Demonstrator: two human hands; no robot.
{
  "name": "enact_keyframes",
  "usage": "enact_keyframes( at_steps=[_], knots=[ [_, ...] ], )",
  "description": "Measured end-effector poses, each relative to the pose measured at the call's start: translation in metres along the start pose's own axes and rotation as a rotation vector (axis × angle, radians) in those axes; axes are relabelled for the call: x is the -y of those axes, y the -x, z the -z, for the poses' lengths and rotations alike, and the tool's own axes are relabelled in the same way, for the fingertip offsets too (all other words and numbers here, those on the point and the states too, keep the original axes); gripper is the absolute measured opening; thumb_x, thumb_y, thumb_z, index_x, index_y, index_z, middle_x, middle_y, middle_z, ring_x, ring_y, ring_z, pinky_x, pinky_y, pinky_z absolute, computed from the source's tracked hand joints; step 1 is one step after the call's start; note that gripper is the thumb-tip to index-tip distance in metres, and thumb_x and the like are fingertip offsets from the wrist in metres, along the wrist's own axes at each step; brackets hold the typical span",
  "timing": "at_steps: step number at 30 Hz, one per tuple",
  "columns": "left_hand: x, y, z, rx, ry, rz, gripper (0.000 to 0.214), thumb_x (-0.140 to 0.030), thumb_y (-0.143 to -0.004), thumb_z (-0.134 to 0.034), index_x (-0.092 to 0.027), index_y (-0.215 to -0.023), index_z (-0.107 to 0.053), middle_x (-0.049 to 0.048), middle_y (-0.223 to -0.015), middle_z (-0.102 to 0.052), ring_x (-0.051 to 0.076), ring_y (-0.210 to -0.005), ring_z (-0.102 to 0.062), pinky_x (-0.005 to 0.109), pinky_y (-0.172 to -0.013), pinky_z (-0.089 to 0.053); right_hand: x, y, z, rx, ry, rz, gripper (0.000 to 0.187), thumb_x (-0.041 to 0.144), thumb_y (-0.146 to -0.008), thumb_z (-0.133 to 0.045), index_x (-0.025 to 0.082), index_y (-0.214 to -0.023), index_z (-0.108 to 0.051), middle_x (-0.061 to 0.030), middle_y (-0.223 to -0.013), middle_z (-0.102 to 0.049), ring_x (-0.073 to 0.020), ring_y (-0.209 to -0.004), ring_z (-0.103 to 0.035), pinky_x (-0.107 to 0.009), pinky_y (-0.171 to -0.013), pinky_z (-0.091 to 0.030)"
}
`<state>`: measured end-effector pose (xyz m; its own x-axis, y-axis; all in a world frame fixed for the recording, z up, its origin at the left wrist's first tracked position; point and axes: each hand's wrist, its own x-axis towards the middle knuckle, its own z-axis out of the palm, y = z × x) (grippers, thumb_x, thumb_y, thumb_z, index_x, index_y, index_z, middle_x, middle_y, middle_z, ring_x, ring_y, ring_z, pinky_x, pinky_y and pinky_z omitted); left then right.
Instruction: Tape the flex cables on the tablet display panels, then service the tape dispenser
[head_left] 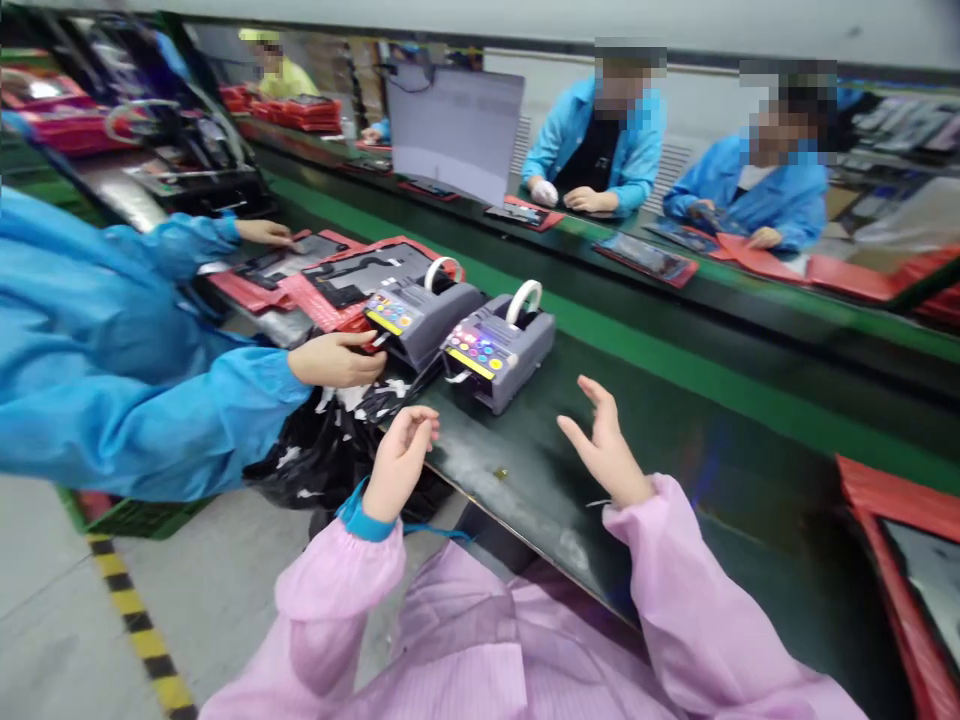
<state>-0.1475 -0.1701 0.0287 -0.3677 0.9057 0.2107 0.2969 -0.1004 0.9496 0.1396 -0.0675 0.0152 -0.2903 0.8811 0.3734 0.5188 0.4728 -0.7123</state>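
Observation:
My left hand (403, 463), in a pink sleeve with a blue wrist strap, hovers by the table's near edge. Its fingers are curled in, and whatever they may hold cannot be made out. Over the dark table my right hand (606, 447) is open, thumb and fingers apart, with nothing in it. Between and beyond my hands stands a grey tape dispenser (517, 345) with lit buttons and a white tape roll; a short strip of tape sticks out of its front. A second tape dispenser (427, 310) stands beside it, where a co-worker's hand (337, 360) reaches to its front.
Red padded sheets with dark panels (367, 270) lie behind the dispensers. A red-edged panel (922, 570) is at the far right. A black bag (322, 460) with white scraps hangs below the table edge at left. Co-workers in blue sit across the green-striped line.

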Motion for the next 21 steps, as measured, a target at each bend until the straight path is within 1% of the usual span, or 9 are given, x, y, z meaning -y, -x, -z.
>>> enact_keyframes(
  at_steps=[2, 4, 7, 11, 13, 15, 17, 19, 21],
  knots=[
    [-0.005, 0.009, -0.008, 0.085, 0.017, 0.021, 0.026, -0.045, -0.090, -0.057, -0.019, -0.095, -0.060, 0.0020, -0.080, -0.064, 0.015, -0.070, -0.062, 0.027, -0.064, -0.051, -0.025, 0.037, 0.038, -0.004, 0.260, -0.006, 0.047, 0.047, -0.103, -0.046, 0.025, -0.144, -0.043, -0.0142, -0.143, -0.058, -0.0280, -0.131, -0.057, -0.055, -0.110, -0.042],
    [-0.012, 0.014, -0.021, 0.176, 0.029, 0.030, 0.026, -0.045, -0.089, -0.059, -0.019, -0.092, -0.062, 0.0015, -0.076, -0.064, 0.015, -0.068, -0.062, 0.026, -0.063, -0.051, -0.044, 0.071, 0.072, 0.018, 0.437, -0.028, 0.037, 0.043, -0.104, -0.045, 0.023, -0.133, -0.055, -0.0123, -0.129, -0.068, -0.0273, -0.118, -0.065, -0.051, -0.102, -0.047],
    [-0.025, 0.017, -0.049, 0.313, 0.020, 0.016, 0.025, -0.043, -0.090, -0.058, -0.019, -0.090, -0.064, 0.0020, -0.076, -0.065, 0.015, -0.070, -0.063, 0.026, -0.063, -0.051, -0.054, 0.103, 0.099, 0.037, 0.534, -0.053, 0.028, 0.038, -0.102, -0.052, 0.022, -0.119, -0.068, -0.0119, -0.122, -0.072, -0.0281, -0.112, -0.067, -0.046, -0.094, -0.050],
    [-0.048, 0.013, -0.094, 0.539, -0.068, -0.092, 0.026, -0.040, -0.096, -0.050, -0.020, -0.091, -0.065, 0.0029, -0.080, -0.067, 0.017, -0.075, -0.066, 0.028, -0.070, -0.053, -0.046, 0.111, 0.092, 0.009, 0.608, -0.057, 0.018, 0.026, -0.100, -0.056, 0.021, -0.107, -0.072, -0.0115, -0.116, -0.074, -0.0273, -0.108, -0.066, -0.044, -0.092, -0.047],
    [-0.059, 0.008, -0.117, 0.617, -0.132, -0.191, 0.025, -0.038, -0.097, -0.048, -0.020, -0.093, -0.065, 0.0034, -0.084, -0.069, 0.017, -0.079, -0.067, 0.029, -0.074, -0.054, -0.037, 0.105, 0.081, 0.001, 0.625, -0.047, 0.022, 0.023, -0.100, -0.057, 0.020, -0.117, -0.069, -0.0116, -0.119, -0.073, -0.0266, -0.109, -0.065, -0.043, -0.092, -0.046],
    [-0.067, 0.000, -0.141, 0.664, -0.196, -0.313, 0.023, -0.036, -0.098, -0.049, -0.021, -0.095, -0.066, 0.0043, -0.090, -0.071, 0.018, -0.084, -0.069, 0.030, -0.079, -0.055, -0.029, 0.096, 0.071, 0.021, 0.634, -0.015, 0.035, 0.023, -0.100, -0.057, 0.020, -0.135, -0.060, -0.0112, -0.127, -0.070, -0.0253, -0.113, -0.063, -0.042, -0.092, -0.046],
    [-0.074, -0.010, -0.164, 0.722, -0.228, -0.430, 0.021, -0.034, -0.098, -0.050, -0.022, -0.098, -0.067, 0.0050, -0.097, -0.073, 0.019, -0.090, -0.070, 0.030, -0.084, -0.056, -0.022, 0.084, 0.061, 0.073, 0.638, 0.036, 0.037, 0.022, -0.102, -0.054, 0.023, -0.139, -0.056, -0.0079, -0.122, -0.072, -0.0212, -0.109, -0.063, -0.039, -0.091, -0.046],
    [-0.080, -0.022, -0.187, 0.798, -0.230, -0.513, 0.021, -0.033, -0.098, -0.050, -0.022, -0.101, -0.067, 0.0055, -0.101, -0.074, 0.019, -0.095, -0.071, 0.031, -0.089, -0.057, -0.019, 0.071, 0.054, 0.118, 0.646, 0.059, 0.028, 0.021, -0.103, -0.052, 0.021, -0.129, -0.062, -0.0054, -0.105, -0.074, -0.0190, -0.097, -0.063, -0.036, -0.088, -0.047],
    [-0.086, -0.033, -0.210, 0.874, -0.229, -0.562, 0.023, -0.032, -0.100, -0.047, -0.022, -0.104, -0.068, 0.0062, -0.105, -0.074, 0.020, -0.100, -0.071, 0.032, -0.093, -0.057, -0.020, 0.062, 0.055, 0.140, 0.652, 0.054, 0.017, 0.020, -0.102, -0.054, 0.019, -0.112, -0.068, -0.0039, -0.092, -0.073, -0.0185, -0.088, -0.063, -0.034, -0.086, -0.047]
  ],
)
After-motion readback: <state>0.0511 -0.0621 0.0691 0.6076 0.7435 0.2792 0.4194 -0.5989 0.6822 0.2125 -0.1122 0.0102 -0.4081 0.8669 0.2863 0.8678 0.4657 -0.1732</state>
